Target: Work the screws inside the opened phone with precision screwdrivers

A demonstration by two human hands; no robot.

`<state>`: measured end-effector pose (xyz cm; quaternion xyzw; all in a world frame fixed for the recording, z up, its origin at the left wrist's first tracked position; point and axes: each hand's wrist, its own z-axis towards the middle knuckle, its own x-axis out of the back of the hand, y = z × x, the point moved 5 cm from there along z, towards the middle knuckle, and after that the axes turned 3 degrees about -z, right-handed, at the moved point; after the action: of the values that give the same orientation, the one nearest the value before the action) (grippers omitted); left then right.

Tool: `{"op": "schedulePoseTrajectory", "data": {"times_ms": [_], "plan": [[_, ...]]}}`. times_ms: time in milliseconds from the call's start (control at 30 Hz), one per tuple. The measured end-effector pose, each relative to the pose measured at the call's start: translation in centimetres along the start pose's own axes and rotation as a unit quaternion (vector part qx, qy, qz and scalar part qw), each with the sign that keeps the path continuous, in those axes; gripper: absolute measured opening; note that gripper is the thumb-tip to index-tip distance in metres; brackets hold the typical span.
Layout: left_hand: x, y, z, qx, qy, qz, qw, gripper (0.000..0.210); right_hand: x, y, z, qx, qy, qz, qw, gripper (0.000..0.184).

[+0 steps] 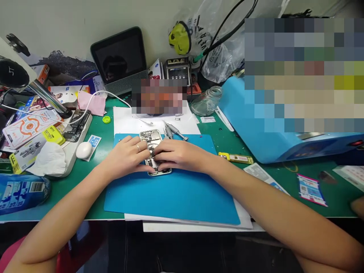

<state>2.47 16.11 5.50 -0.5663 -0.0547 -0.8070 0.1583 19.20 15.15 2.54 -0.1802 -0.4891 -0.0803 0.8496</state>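
An opened smartphone (150,135) lies on a blue work mat (170,197), its inner parts showing and its top pointing away from me. My left hand (125,156), with a ring on one finger, grips the phone along its left side, thumb near the bottom end. Over the phone's middle and right side, my right hand (183,155) has its fingers bent down into the inside. Whatever those fingertips hold or press is hidden. Just beyond the right hand, a pair of grey screwdrivers (175,131) rests at the mat's far edge.
A glass jar (207,101) and a large blue machine (241,121) stand at the right. A yellow strip-like tool (236,157) lies right of the mat. Boxes, a white earbud case (84,150) and a microscope post (51,96) crowd the left. A dark-screened smart display (119,60) stands behind.
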Motion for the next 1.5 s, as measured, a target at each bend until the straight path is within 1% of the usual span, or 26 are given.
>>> {"op": "schedulePoseTrajectory", "data": {"times_ms": [133,300,400,633,833,1000,1133,1267,1500], "plan": [[-0.6,0.2,0.0,0.0,-0.022,0.004,1.0,0.052,-0.3,0.2,0.0,-0.007,0.0,0.002,1.0,0.028],[-1.0,0.4,0.0,-0.001,-0.036,0.002,0.999,0.051,-0.5,0.1,0.2,0.007,0.023,-0.002,1.0,0.026],[-1.1,0.3,0.0,0.007,-0.046,-0.009,0.999,0.051,-0.6,0.2,0.1,0.006,0.02,0.002,1.0,0.025],[-0.9,0.5,-0.1,0.0,-0.033,-0.023,0.999,0.049,-0.8,0.5,-0.2,-0.009,0.018,-0.005,1.0,0.03],[-0.5,1.1,-0.3,-0.002,-0.041,-0.079,0.996,0.036,-1.1,0.7,-0.4,-0.02,0.008,0.0,1.0,0.029],[-0.8,1.5,-0.3,0.003,-0.051,-0.1,0.994,0.028,-1.1,0.8,-0.5,-0.014,0.013,0.0,1.0,0.028],[-1.2,1.5,-0.3,0.011,-0.065,-0.11,0.992,0.03,-1.1,0.8,-0.5,-0.012,0.024,-0.008,1.0,0.032],[-1.2,1.7,-0.2,0.016,-0.065,-0.117,0.991,0.033,-1.1,0.7,-0.4,-0.009,0.028,-0.009,1.0,0.034],[-1.4,1.8,-0.2,0.027,-0.072,-0.153,0.985,0.027,-1.1,0.8,-0.4,-0.01,0.025,-0.011,1.0,0.034]]}}
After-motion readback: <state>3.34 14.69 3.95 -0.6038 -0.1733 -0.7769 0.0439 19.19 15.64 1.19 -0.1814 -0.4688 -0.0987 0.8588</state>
